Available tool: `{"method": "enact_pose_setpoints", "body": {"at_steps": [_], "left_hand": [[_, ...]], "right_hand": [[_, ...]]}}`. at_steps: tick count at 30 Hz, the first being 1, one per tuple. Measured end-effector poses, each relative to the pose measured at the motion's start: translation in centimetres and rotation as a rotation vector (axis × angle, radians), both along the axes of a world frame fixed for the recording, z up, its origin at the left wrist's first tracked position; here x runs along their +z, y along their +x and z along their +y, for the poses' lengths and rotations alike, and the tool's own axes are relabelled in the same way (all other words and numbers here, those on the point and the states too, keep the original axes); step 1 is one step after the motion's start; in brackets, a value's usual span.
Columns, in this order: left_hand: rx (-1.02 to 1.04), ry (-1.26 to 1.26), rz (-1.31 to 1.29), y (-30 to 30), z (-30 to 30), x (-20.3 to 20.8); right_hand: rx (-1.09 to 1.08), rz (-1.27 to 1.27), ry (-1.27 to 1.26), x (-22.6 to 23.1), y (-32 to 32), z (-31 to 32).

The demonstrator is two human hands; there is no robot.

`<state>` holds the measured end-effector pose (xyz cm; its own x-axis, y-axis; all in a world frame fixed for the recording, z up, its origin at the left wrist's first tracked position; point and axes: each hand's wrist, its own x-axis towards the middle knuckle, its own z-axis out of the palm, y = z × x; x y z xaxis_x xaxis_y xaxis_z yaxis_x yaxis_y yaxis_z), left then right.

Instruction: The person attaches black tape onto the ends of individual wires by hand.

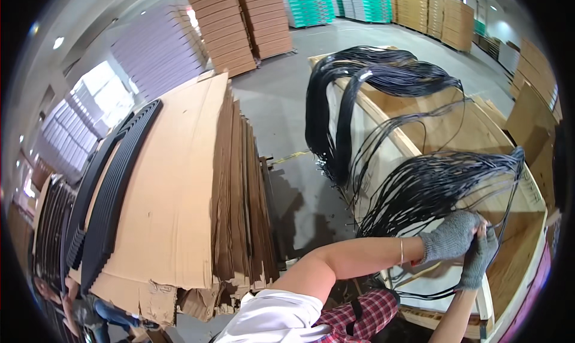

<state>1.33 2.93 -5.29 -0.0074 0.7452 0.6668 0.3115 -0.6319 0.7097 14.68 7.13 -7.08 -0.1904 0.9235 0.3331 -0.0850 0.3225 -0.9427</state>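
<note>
My left hand (449, 237) and my right hand (479, 257), both in grey knitted gloves with bare fingertips, meet above the near part of a large wooden crate (413, 144). Their fingers are closed together on a thin black cable (509, 205), which runs up to the crate's right side. Beside them, a thick bundle of black cables (437, 178) drapes across the crate and over its left side. Farther off, a second bundle of black cables (326, 103) hangs over the same side, its pale ends dangling. Exactly how each finger grips is partly hidden.
To my left stands a tall stack of flattened cardboard (173, 181) with black ribbed strips (120, 187) on top. Another person (84, 310) is at the lower left. Stacks of brown boards (224, 26) and green-and-white stacks (305, 5) stand across the grey floor (281, 97).
</note>
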Motion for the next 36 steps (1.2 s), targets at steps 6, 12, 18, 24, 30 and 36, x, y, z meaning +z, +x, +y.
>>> {"method": "enact_pose_setpoints", "body": {"at_steps": [6,12,18,24,30,36], "left_hand": [[0.118,-0.095,-0.038,-0.3,-0.8,-0.6],[0.085,-0.246,0.113,0.5,-0.7,0.7],[-0.008,-0.084,0.204,-3.9,-4.2,3.7],[-0.449,-0.656,-0.357,-5.4,-3.3,5.0],[-0.499,-0.841,-0.686,-4.0,-3.6,4.6],[-0.482,-0.897,-0.651,-4.7,-4.1,4.6]], "right_hand": [[0.276,0.363,-0.221,-0.9,-1.7,0.3],[-0.107,-0.154,0.133,-0.3,1.0,1.8],[-0.043,-0.239,-0.019,6.0,-2.7,-0.7],[0.246,-0.323,-0.094,7.5,-1.6,0.0],[0.379,0.365,-0.359,4.8,-1.4,-1.0],[0.417,0.4,-0.323,3.8,-2.2,-1.3]]}}
